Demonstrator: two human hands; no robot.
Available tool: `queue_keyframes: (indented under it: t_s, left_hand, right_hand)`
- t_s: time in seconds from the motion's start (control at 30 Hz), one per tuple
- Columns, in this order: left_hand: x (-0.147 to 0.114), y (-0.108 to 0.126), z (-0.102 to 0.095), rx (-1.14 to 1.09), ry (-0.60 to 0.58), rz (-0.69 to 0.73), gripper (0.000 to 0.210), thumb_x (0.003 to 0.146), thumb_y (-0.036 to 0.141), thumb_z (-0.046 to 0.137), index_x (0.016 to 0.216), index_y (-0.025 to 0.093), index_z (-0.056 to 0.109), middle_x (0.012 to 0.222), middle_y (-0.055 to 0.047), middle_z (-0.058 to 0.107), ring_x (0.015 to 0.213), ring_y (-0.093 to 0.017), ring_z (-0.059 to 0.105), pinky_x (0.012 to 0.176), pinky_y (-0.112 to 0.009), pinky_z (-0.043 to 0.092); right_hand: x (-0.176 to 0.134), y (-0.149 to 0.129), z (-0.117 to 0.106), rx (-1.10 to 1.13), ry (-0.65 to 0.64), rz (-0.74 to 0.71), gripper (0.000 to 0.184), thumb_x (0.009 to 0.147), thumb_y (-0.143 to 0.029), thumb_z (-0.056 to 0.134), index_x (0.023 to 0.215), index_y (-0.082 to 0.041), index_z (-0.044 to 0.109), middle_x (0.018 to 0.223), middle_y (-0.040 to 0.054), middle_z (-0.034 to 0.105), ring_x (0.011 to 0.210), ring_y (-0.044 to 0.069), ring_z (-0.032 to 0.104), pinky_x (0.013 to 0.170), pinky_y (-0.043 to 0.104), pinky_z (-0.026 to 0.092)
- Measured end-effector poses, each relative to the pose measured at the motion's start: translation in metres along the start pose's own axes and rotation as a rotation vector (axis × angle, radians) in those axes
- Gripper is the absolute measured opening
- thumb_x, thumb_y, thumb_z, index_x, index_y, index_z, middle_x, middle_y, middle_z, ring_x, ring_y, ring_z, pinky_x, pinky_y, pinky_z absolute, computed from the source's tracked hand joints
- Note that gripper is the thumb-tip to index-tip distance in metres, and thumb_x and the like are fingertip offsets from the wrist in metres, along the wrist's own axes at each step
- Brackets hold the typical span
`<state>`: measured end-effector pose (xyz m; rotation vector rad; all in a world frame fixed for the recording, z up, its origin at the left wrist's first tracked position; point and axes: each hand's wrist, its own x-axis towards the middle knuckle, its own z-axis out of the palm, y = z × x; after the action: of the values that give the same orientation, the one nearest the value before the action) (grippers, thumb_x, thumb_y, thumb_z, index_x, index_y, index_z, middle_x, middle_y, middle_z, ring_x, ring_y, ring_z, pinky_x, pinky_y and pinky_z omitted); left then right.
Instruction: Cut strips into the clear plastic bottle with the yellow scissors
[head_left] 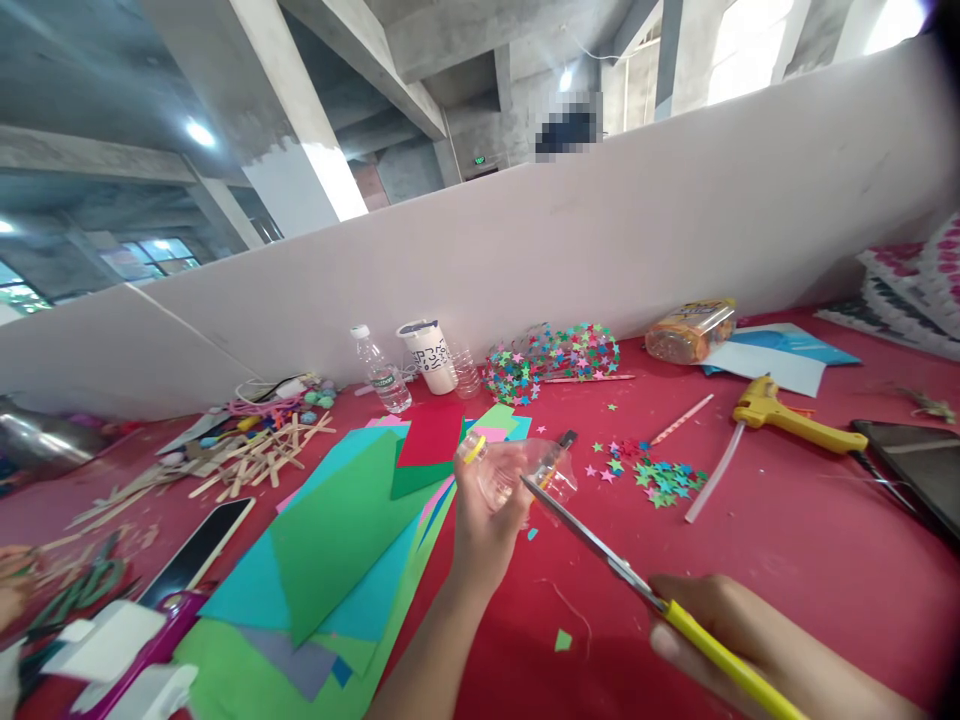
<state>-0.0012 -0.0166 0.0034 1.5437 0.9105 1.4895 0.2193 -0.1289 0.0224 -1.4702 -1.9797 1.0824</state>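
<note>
My left hand (491,510) is closed around the clear plastic top part of a cut bottle (551,462), which has a yellow ring at its neck. In my right hand (720,620) is a pair of scissors (600,548) with yellow handles. The scissor blades point up and left, and their tips reach the bottle piece beside my left thumb. Whether they touch the plastic I cannot tell. Behind the bottle piece lies a dark-ended tool (568,440), partly hidden. A small green paper scrap (563,640) lies on the red table (517,660) between my forearms.
Coloured paper sheets (345,530) spread to the left, near wooden sticks (262,455) and a phone (196,550). Star sequins (671,482) and a yellow glue gun (795,415) lie right. A water bottle (381,370) and cup (429,358) stand behind. Another person's hand (15,580) shows far left.
</note>
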Motion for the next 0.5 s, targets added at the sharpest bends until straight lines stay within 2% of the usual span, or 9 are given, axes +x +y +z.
queue_keyframes:
  t_s: [0.13,0.23,0.4,0.5]
  left_hand:
    - [-0.005,0.000,0.002,-0.008,-0.069,0.026,0.053,0.085,0.037,0.072,0.126,0.029,0.040,0.114,-0.008,0.063,0.107,-0.021,0.065,0.090,-0.036,0.054]
    - [-0.009,0.002,0.005,-0.032,-0.055,0.022,0.054,0.084,0.036,0.073,0.126,0.030,0.041,0.114,-0.008,0.063,0.107,-0.022,0.065,0.088,-0.035,0.055]
    - [-0.011,0.005,0.009,-0.042,-0.023,-0.002,0.055,0.081,0.036,0.075,0.125,0.029,0.043,0.117,-0.008,0.062,0.107,-0.022,0.064,0.089,-0.034,0.055]
    - [-0.011,0.007,0.011,-0.061,0.006,-0.023,0.056,0.080,0.038,0.076,0.124,0.029,0.043,0.114,-0.007,0.063,0.106,-0.021,0.064,0.090,-0.033,0.054]
  right_hand:
    - [0.000,-0.010,-0.009,0.084,-0.118,0.007,0.056,0.100,-0.065,0.039,0.077,-0.019,0.063,0.070,-0.0018,0.061,0.060,0.014,0.053,0.050,0.018,0.041]
    - [0.000,-0.006,-0.008,0.123,-0.143,0.039,0.057,0.098,-0.067,0.042,0.080,-0.018,0.064,0.069,-0.0035,0.056,0.058,0.012,0.051,0.050,0.018,0.040]
    - [0.001,0.018,0.003,0.011,-0.021,0.033,0.060,0.097,-0.067,0.041,0.076,-0.017,0.068,0.076,0.0054,0.071,0.070,0.022,0.063,0.054,0.022,0.042]
    - [0.001,0.028,0.009,-0.038,0.003,-0.010,0.060,0.099,-0.063,0.037,0.077,-0.018,0.069,0.075,0.0080,0.074,0.067,0.024,0.066,0.053,0.024,0.044]
